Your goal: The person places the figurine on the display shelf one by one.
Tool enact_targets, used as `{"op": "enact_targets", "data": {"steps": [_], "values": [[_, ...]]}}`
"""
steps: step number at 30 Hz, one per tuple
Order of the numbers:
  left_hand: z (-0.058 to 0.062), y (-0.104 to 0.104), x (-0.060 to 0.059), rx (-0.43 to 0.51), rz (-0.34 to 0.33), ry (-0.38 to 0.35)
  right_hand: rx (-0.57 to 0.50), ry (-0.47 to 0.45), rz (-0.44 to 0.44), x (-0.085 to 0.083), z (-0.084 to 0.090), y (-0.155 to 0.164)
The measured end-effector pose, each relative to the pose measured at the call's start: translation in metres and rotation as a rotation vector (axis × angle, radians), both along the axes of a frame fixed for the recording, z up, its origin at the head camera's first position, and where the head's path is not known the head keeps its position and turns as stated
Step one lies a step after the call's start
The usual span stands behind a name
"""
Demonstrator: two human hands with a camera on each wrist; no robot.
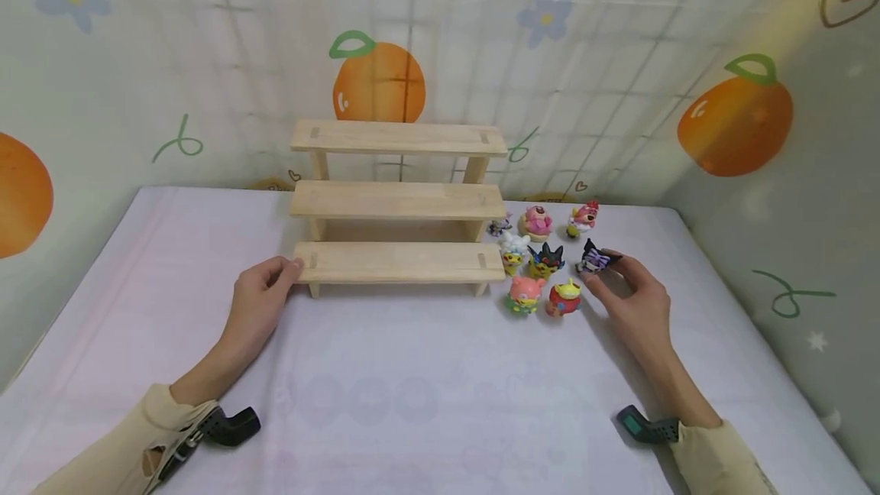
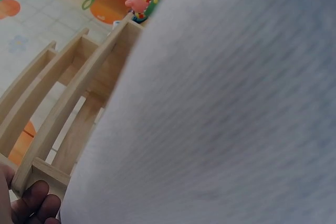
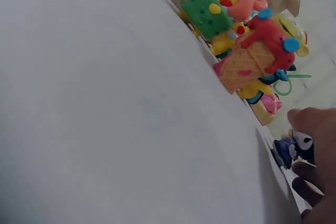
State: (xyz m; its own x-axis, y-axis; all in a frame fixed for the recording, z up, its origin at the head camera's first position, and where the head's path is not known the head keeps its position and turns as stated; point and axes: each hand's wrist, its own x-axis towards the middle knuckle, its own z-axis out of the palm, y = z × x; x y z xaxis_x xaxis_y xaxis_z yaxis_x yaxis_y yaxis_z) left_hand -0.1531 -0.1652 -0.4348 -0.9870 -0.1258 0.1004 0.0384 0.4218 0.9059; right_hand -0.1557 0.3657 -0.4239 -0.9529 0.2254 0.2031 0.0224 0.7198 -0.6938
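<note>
A three-tier wooden display stand (image 1: 399, 262) stands on the table. My left hand (image 1: 264, 292) grips the left end of its lowest step; in the left wrist view the thumb and curled fingers (image 2: 35, 196) are at the step's end. My right hand (image 1: 635, 304) holds a small black-and-purple figurine (image 1: 594, 257) between thumb and fingers. The right wrist view shows this figurine (image 3: 294, 148) low over the table, partly hidden by the hand. Left of it are a figurine with black pointed ears (image 1: 546, 260) and a red one with a yellow top (image 1: 564, 299).
More figurines stand right of the stand: a pink-headed one (image 1: 525, 293), a white-topped one (image 1: 513, 250), a pink one (image 1: 536, 222), a red-and-white one (image 1: 583, 218) and a small grey one (image 1: 499, 226). A printed curtain (image 1: 467, 37) hangs behind the white-covered table (image 1: 426, 418).
</note>
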Motion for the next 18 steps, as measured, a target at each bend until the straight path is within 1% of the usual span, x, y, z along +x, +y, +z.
{"op": "enact_targets", "data": {"steps": [3, 9, 14, 18], "values": [[0.0004, 0.0, 0.0003, 0.013, -0.004, -0.004, -0.003, -0.004, -0.008, -0.0048, -0.0005, -0.0024], [-0.0002, -0.0003, -0.0007, 0.004, -0.005, -0.015, 0.008, -0.007, -0.033, -0.0093, -0.0015, -0.0045], [-0.0014, -0.0012, -0.002, -0.01, -0.003, -0.016, 0.01, 0.005, -0.026, -0.011, -0.0015, -0.0046], [-0.0032, -0.0014, -0.0032, -0.013, -0.006, -0.016, 0.026, -0.009, -0.042, -0.0108, -0.0025, -0.0047]]}}
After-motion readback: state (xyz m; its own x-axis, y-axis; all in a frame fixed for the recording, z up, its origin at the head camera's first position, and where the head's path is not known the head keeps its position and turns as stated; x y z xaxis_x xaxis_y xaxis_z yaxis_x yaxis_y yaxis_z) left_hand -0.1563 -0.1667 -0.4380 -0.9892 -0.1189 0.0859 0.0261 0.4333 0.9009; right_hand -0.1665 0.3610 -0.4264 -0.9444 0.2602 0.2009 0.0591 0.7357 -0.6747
